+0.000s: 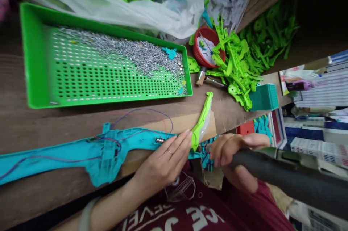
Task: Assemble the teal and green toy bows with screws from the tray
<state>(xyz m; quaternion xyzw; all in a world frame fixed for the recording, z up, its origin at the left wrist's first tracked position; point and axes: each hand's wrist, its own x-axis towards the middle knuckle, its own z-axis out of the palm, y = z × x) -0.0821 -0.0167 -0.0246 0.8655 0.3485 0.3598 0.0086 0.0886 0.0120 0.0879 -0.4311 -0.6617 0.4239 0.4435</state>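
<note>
A long blue plastic toy-gun half shell (pixel 106 155) lies across the bench at the left, with thin red and blue wires and a small metal spring contact in it. My left hand (pixel 165 158) grips its right end, fingers together over the edge. Beside those fingertips, a bright green curved plastic piece (pixel 201 120) with a clear part along it sticks up from the shell. In my right hand (pixel 231 151) is a dark electric screwdriver (pixel 280 167), held roughly level, its front end towards the shell. My right fingers hide its tip.
Behind the shell stands a green perforated tray (pixel 108 104) of small screws. A red basket (pixel 198 55), a metal-headed tool (pixel 201 75) and a heap of green parts (pixel 236 68) are at the back right. A white bag (pixel 174 13) holds green pieces. A teal box (pixel 263 97) sits right.
</note>
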